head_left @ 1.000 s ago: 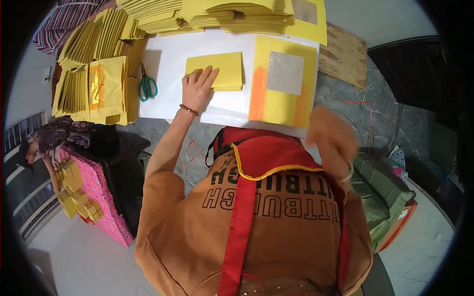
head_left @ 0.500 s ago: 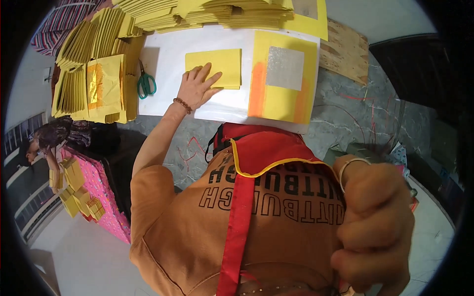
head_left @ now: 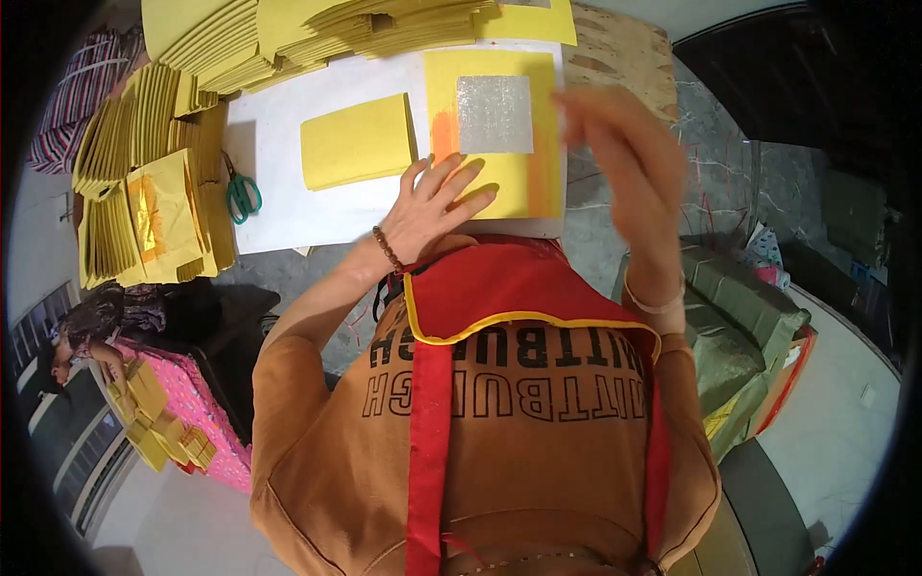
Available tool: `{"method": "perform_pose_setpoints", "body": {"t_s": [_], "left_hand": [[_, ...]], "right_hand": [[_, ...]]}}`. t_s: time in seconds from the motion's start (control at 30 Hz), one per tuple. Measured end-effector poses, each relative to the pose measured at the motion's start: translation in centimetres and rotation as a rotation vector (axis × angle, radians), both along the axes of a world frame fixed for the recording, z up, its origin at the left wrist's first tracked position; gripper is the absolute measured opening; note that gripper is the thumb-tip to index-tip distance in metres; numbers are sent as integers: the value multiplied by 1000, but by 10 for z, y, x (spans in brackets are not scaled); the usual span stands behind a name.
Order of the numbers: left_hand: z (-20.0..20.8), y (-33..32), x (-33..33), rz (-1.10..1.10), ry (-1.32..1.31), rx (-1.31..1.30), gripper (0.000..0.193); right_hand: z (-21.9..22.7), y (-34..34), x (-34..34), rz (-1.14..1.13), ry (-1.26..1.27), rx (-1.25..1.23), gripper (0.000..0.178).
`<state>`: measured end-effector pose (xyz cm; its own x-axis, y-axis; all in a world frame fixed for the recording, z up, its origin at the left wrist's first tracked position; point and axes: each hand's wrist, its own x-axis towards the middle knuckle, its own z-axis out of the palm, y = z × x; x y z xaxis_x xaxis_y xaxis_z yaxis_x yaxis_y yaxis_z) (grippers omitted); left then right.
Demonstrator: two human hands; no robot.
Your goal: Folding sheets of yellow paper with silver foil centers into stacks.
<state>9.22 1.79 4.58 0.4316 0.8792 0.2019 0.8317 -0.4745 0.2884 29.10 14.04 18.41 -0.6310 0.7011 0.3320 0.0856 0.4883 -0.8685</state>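
Note:
My left hand [head_left: 440,202], a beaded bracelet at its wrist, rests with spread fingers on the lower left part of a yellow sheet [head_left: 509,182]. The sheet carries orange patches and a silver square [head_left: 495,113]. Left of that hand lies a folded yellow paper [head_left: 355,142], apart from the fingers. My right hand [head_left: 634,158] is raised near the right edge of the sheet. Motion smears its fingers, and I cannot make out anything in them.
Stacks of folded yellow paper [head_left: 206,43] line the far and left sides of the white board [head_left: 274,206]. Green-handled scissors [head_left: 243,197] lie at its left edge. A plywood board [head_left: 624,67] is at far right. Another person [head_left: 110,326] handles yellow paper at a pink-covered table [head_left: 187,384].
My left hand has left the folded paper and moved right onto the sheet with the silver square. My right hand has swung from close by at lower right to beside that sheet.

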Motion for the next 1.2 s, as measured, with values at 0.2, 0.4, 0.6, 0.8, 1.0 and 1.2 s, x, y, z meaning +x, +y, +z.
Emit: {"method": "perform_pose_setpoints", "body": {"t_s": [0.2, 0.4, 0.6, 0.8, 1.0, 1.2], "left_hand": [[-16, 9, 6, 9, -16, -11, 65], [-15, 12, 7, 9, -70, 6, 56], [-12, 14, 7, -29, -52, 17, 51], [-8, 18, 5, -80, -219, 40, 26], [-11, 31, -3, 151, -625, -400, 17], [-13, 44, -9, 212, -674, -634, 20]], "right_hand": [[-148, 7, 28, -135, -96, -23, 26], [-180, -9, 38, -148, -108, -110, 28], [-188, -24, 33, -188, -132, -70, 32], [-200, -25, 42, -186, 37, -315, 37], [-204, -29, 42, -183, 95, -314, 37], [-202, -31, 41, -203, 46, -359, 46]]}}
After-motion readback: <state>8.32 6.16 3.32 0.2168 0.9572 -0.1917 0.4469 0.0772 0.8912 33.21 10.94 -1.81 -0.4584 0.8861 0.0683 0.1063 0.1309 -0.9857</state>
